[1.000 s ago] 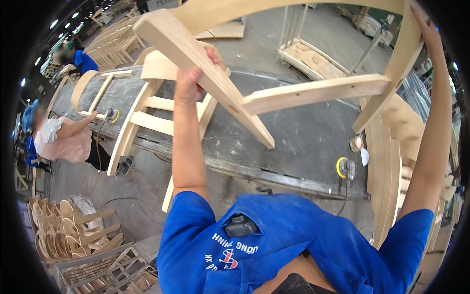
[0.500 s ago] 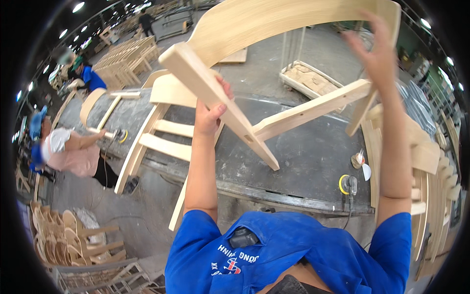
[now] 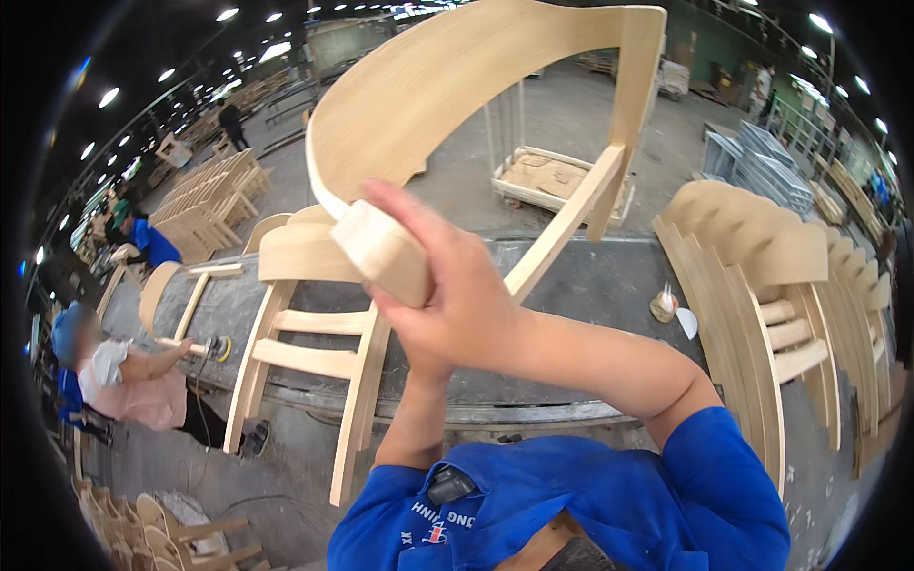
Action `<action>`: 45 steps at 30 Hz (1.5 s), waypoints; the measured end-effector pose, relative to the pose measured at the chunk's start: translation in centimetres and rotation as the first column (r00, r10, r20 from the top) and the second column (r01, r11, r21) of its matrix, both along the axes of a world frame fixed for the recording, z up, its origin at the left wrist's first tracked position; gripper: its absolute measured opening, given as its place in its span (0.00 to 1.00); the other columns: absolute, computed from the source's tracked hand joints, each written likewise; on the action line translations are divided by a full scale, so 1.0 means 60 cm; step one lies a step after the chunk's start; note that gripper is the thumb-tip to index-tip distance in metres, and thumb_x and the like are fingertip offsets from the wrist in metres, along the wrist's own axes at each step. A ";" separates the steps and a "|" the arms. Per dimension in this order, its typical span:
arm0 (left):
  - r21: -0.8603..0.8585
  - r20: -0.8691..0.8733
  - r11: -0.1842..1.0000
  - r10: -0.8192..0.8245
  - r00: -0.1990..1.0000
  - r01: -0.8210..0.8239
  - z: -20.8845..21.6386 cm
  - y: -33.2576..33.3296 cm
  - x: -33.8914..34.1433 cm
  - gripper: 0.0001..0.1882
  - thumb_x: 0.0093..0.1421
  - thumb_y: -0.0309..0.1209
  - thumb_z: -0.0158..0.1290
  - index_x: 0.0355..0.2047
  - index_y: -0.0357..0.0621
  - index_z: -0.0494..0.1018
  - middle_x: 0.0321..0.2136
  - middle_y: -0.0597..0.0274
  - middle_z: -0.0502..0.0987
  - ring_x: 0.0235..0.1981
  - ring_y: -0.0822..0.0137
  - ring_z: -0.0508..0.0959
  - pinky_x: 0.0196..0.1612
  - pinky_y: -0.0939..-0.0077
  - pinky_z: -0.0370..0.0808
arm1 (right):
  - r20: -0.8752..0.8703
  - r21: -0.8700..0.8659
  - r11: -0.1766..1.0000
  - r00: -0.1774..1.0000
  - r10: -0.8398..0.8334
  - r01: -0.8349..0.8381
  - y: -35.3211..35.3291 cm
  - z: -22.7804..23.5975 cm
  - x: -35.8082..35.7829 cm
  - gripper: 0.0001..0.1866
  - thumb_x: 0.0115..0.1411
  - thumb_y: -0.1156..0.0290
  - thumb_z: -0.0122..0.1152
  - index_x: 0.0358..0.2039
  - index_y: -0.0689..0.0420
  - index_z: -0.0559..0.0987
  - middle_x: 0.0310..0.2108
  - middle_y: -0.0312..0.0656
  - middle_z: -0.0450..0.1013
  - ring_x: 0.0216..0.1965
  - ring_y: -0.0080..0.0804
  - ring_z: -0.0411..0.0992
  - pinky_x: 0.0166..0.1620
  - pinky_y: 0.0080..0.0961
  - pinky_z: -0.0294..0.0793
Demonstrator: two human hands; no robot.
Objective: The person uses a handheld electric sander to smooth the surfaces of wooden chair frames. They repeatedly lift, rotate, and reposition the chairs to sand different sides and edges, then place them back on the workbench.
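I hold up a pale wooden chair frame with a wide curved backrest, tilted over the dark worktable. The blunt end of one of its legs points toward me. My right hand reaches across to the left and closes around that leg just below its end, fingers over the top and side. Behind it is my left hand; only the wrist and a little of the hand show, and its fingers are hidden. Another chair frame stands on the left, leaning against the table's near side.
A row of chair frames lines the table's right end, near a small container and a white disc. At left, a co-worker runs a sander on another frame. A low cart stands beyond the table.
My right hand has come from the frame's far right side across to the leg's end at the left. The chair frame has swung round, its leg end now toward me.
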State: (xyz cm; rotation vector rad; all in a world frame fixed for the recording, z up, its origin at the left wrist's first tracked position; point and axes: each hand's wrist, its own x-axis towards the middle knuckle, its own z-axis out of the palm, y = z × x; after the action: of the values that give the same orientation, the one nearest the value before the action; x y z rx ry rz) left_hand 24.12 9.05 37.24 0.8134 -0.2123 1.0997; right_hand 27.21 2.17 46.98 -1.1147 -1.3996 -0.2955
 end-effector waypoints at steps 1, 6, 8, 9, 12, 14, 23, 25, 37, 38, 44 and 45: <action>-0.002 -0.005 1.000 0.002 1.000 -0.002 -0.001 -0.005 -0.002 0.33 0.56 0.45 0.55 0.56 0.39 0.60 0.46 0.57 0.69 0.47 0.64 0.71 0.50 0.67 0.70 | -0.001 -0.018 1.000 1.000 0.022 -0.022 -0.008 -0.003 0.001 0.35 0.47 0.77 0.63 0.58 0.62 0.65 0.48 0.55 0.72 0.48 0.47 0.73 0.50 0.31 0.71; -0.022 -0.018 1.000 -0.013 1.000 0.012 -0.007 -0.041 -0.004 0.32 0.58 0.46 0.53 0.56 0.39 0.60 0.47 0.56 0.69 0.48 0.63 0.72 0.50 0.67 0.70 | -0.010 -0.056 0.990 0.991 0.133 -0.133 -0.051 -0.010 0.015 0.34 0.47 0.78 0.62 0.57 0.64 0.66 0.48 0.53 0.73 0.48 0.42 0.74 0.49 0.29 0.71; -0.019 -0.026 1.000 -0.015 1.000 0.014 -0.006 -0.054 -0.003 0.32 0.59 0.47 0.52 0.56 0.39 0.60 0.47 0.56 0.69 0.48 0.63 0.72 0.49 0.67 0.71 | 0.018 -0.042 0.990 0.991 0.132 -0.131 -0.059 -0.010 0.020 0.34 0.47 0.78 0.62 0.57 0.65 0.66 0.49 0.53 0.72 0.48 0.41 0.74 0.49 0.29 0.71; -0.020 -0.031 1.000 -0.013 0.999 0.012 -0.006 -0.060 -0.004 0.32 0.59 0.47 0.51 0.56 0.39 0.60 0.47 0.56 0.70 0.48 0.63 0.72 0.49 0.67 0.71 | 0.029 -0.040 0.991 0.991 0.132 -0.131 -0.064 -0.010 0.023 0.34 0.47 0.78 0.62 0.58 0.66 0.65 0.49 0.53 0.72 0.48 0.40 0.74 0.50 0.29 0.71; -0.022 -0.041 1.000 -0.011 0.999 0.010 -0.004 -0.075 -0.006 0.31 0.60 0.48 0.50 0.56 0.39 0.61 0.48 0.56 0.70 0.48 0.63 0.73 0.49 0.67 0.71 | -0.006 -0.083 0.981 0.984 0.176 -0.176 -0.078 -0.011 0.030 0.35 0.47 0.78 0.62 0.58 0.65 0.65 0.49 0.53 0.72 0.48 0.39 0.74 0.50 0.29 0.70; -0.023 -0.053 1.000 -0.011 0.999 0.010 -0.005 -0.083 -0.005 0.31 0.61 0.48 0.49 0.56 0.39 0.61 0.48 0.56 0.70 0.48 0.63 0.73 0.49 0.67 0.72 | 0.007 -0.083 0.976 0.980 0.201 -0.200 -0.086 -0.012 0.034 0.35 0.47 0.78 0.62 0.58 0.65 0.65 0.50 0.53 0.72 0.49 0.39 0.73 0.51 0.28 0.70; -0.016 -0.167 0.989 -0.149 0.975 0.148 -0.080 -0.067 -0.027 0.31 0.64 0.51 0.45 0.56 0.39 0.61 0.49 0.56 0.70 0.49 0.62 0.74 0.49 0.66 0.73 | 0.083 -0.104 0.928 0.927 0.366 -0.357 -0.155 -0.034 0.053 0.39 0.47 0.76 0.63 0.61 0.65 0.62 0.54 0.54 0.68 0.53 0.45 0.71 0.54 0.31 0.68; 0.258 -0.374 0.926 -0.166 0.912 0.274 -0.093 -0.005 -0.007 0.30 0.64 0.52 0.44 0.56 0.40 0.62 0.48 0.57 0.70 0.48 0.63 0.74 0.48 0.67 0.73 | 0.109 -0.089 0.896 0.890 0.444 -0.436 -0.181 -0.045 0.057 0.38 0.49 0.75 0.64 0.61 0.64 0.61 0.56 0.55 0.66 0.55 0.47 0.69 0.56 0.33 0.67; -0.277 -0.543 0.832 -0.548 0.636 0.481 -0.163 0.054 0.322 0.51 0.53 0.75 0.28 0.53 0.40 0.65 0.32 0.55 0.76 0.33 0.59 0.78 0.36 0.70 0.77 | -0.043 -0.155 0.789 0.802 0.596 -0.595 -0.367 -0.092 0.111 0.26 0.51 0.75 0.63 0.52 0.60 0.72 0.46 0.47 0.71 0.48 0.46 0.71 0.52 0.34 0.70; -0.336 -0.512 0.824 -0.567 0.646 0.456 -0.167 0.054 0.338 0.49 0.52 0.75 0.31 0.49 0.42 0.68 0.25 0.62 0.73 0.26 0.64 0.75 0.30 0.73 0.75 | -0.048 -0.088 0.812 0.817 0.575 -0.577 -0.380 -0.095 0.114 0.26 0.50 0.76 0.64 0.51 0.60 0.72 0.46 0.47 0.71 0.48 0.46 0.71 0.51 0.34 0.70; -0.270 -0.670 0.899 -0.432 0.604 0.344 -0.158 0.057 0.367 0.39 0.49 0.75 0.40 0.31 0.49 0.68 0.18 0.66 0.67 0.17 0.67 0.70 0.20 0.72 0.71 | -0.126 0.005 0.858 0.851 0.511 -0.514 -0.449 -0.095 0.161 0.26 0.47 0.78 0.70 0.48 0.62 0.72 0.46 0.50 0.71 0.47 0.43 0.72 0.49 0.34 0.71; -0.250 -0.685 0.920 -0.389 0.617 0.303 -0.150 0.050 0.362 0.38 0.49 0.75 0.40 0.30 0.49 0.67 0.17 0.66 0.67 0.16 0.67 0.69 0.20 0.72 0.71 | -0.147 -0.004 0.856 0.846 0.512 -0.518 -0.465 -0.087 0.177 0.27 0.47 0.77 0.70 0.49 0.60 0.71 0.46 0.48 0.71 0.48 0.41 0.71 0.50 0.34 0.70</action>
State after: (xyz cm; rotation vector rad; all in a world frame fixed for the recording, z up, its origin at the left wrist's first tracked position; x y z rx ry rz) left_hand 45.83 12.06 28.26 1.0011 0.3592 0.3469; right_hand 37.86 -25.72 41.76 -0.7348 -1.5229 0.2020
